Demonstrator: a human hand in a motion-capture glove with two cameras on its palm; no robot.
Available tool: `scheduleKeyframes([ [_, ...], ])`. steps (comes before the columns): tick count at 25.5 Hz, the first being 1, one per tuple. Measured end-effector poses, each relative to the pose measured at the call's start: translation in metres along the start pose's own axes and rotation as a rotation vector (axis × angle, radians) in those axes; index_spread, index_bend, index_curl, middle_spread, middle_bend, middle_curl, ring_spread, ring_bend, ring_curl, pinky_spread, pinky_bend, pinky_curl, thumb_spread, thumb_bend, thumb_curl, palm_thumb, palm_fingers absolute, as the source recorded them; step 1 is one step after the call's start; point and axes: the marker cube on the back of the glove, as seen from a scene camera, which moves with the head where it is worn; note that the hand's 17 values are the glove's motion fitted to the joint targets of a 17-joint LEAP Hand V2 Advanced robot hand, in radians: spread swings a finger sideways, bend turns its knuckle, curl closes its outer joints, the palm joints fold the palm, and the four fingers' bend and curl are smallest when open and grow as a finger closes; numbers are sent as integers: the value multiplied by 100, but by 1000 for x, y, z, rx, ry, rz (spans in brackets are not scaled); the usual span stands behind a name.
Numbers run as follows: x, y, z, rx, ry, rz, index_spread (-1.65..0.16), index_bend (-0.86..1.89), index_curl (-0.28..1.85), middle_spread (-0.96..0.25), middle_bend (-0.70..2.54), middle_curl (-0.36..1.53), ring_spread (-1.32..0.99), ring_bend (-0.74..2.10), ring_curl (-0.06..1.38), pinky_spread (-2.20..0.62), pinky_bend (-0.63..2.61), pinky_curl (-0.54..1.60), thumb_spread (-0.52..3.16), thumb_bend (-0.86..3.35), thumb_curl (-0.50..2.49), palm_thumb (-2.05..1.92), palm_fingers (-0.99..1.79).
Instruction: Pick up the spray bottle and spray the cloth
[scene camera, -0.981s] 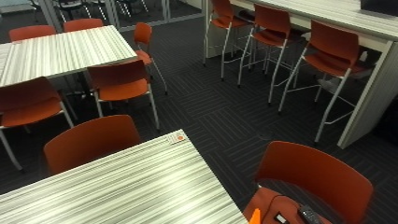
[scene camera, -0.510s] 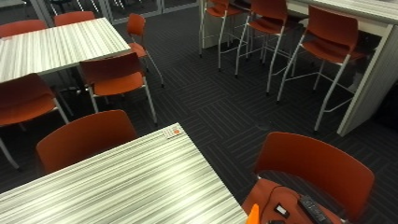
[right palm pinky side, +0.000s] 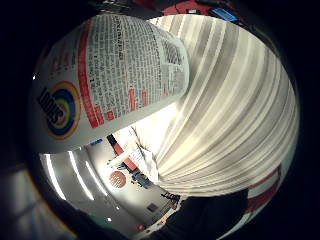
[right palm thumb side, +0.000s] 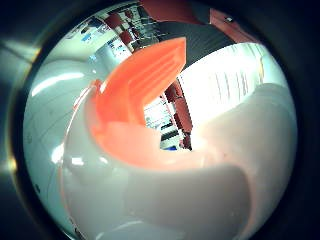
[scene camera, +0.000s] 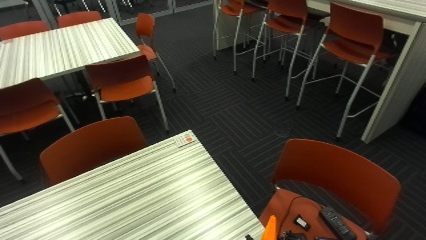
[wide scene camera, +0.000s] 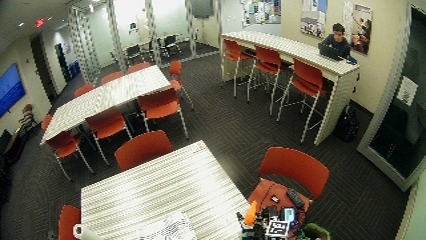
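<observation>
Although the outside view has shifted since earlier, only its camera moved. The spray bottle (right palm pinky side: 115, 75), orange trigger (right palm thumb side: 140, 85) foremost, lies close to the right hand's palm; grip cannot be confirmed. The cloth (wide scene camera: 166, 229) on the striped table (wide scene camera: 166, 190) awaits spraying.

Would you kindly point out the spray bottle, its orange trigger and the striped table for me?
spray bottle (right palm pinky side: 115, 75): little-finger palm view, printed label.
orange trigger (right palm thumb side: 142, 85): thumb-side palm view, ribbed face.
striped table (scene camera: 133, 195): outside view, bare top.

My striped worktop (scene camera: 133, 195) stands on dark carpet (scene camera: 233, 110), ringed by orange chairs (scene camera: 93, 147). A second striped table (scene camera: 60, 50) and a high counter (wide scene camera: 293, 50) with stools (scene camera: 353, 45) lie beyond; glass partitions (wide scene camera: 133, 30) close the far end.
</observation>
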Motion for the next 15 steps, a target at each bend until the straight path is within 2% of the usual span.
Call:
scheduleKeyframes([
  [8,-9,-1,3,3,-28,-19,-43,18,18,-22,24,35,-3,56,32,14,55,32,99,1,49,87,12],
  [13,-16,-5,5,20,-48,-40,-36,56,31,-22,38,39,-11,47,28,13,21,23,99,8,53,103,57],
  [15,-18,-6,5,35,-47,-23,-33,59,32,-20,54,45,-15,49,28,12,5,17,92,8,55,107,74],
])
